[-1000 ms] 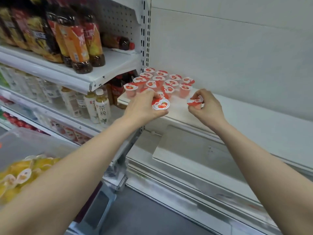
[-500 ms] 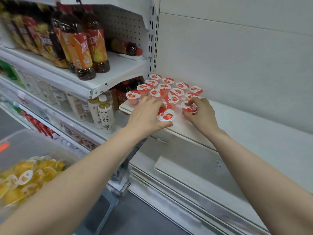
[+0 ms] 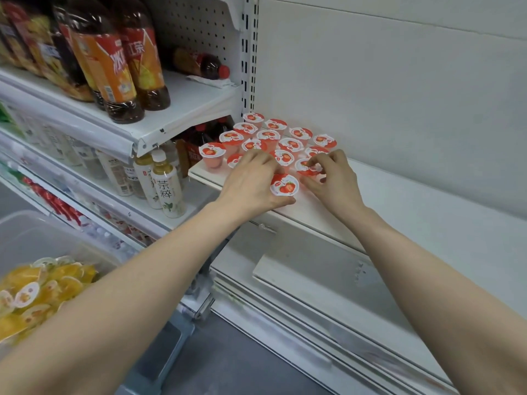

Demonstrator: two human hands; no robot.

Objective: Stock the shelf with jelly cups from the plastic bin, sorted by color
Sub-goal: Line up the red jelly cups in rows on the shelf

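**Red first: keeping one colour together**

Strawberry-red, foil-lidded plastic jelly cups stand as a tight block (image 3: pixel 268 135) at the left end of the white metal shelf (image 3: pixel 399 201), rim to rim, probably so this colour stays in one patch. At the block's front edge the left hand (image 3: pixel 251 181) sets down another red-lidded front cup (image 3: pixel 284 185), its grip wrapped round the cup. At the block's front right corner the right hand (image 3: pixel 333 178) pinches a red-lidded corner cup (image 3: pixel 306 167) in a narrow grip, seemingly squaring it into line. Yellow jelly cups (image 3: pixel 42 283) wait in the clear plastic bin (image 3: pixel 42 232), well below and left of the block.
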